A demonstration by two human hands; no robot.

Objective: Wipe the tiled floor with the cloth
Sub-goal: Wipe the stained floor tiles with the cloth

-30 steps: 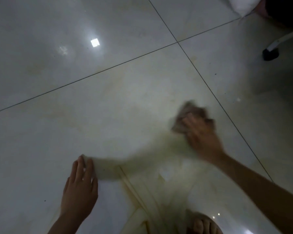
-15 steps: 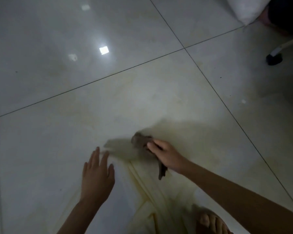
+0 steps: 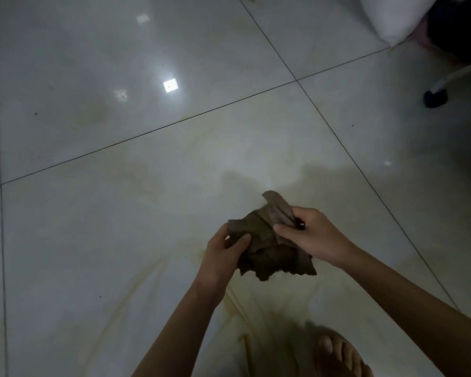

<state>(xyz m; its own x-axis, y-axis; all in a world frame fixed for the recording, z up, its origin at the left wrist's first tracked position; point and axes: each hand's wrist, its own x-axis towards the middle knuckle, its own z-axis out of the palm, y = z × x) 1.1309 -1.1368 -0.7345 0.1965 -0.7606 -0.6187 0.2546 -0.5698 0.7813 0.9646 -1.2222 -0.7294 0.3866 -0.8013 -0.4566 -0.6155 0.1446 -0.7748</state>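
Cloth (image 3: pixel 267 242) between left hand (image 3: pixel 220 258) and right hand (image 3: pixel 314 236)

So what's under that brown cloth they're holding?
The left hand and right hand grip the cloth over the tiled floor, which shows yellowish streaks around it. The patch directly beneath is hidden.

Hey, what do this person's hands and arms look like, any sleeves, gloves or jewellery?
The left hand and right hand are bare: no gloves, and no rings, watch or bracelet visible in the dim light. Both forearms are uncovered, with no sleeve in view.
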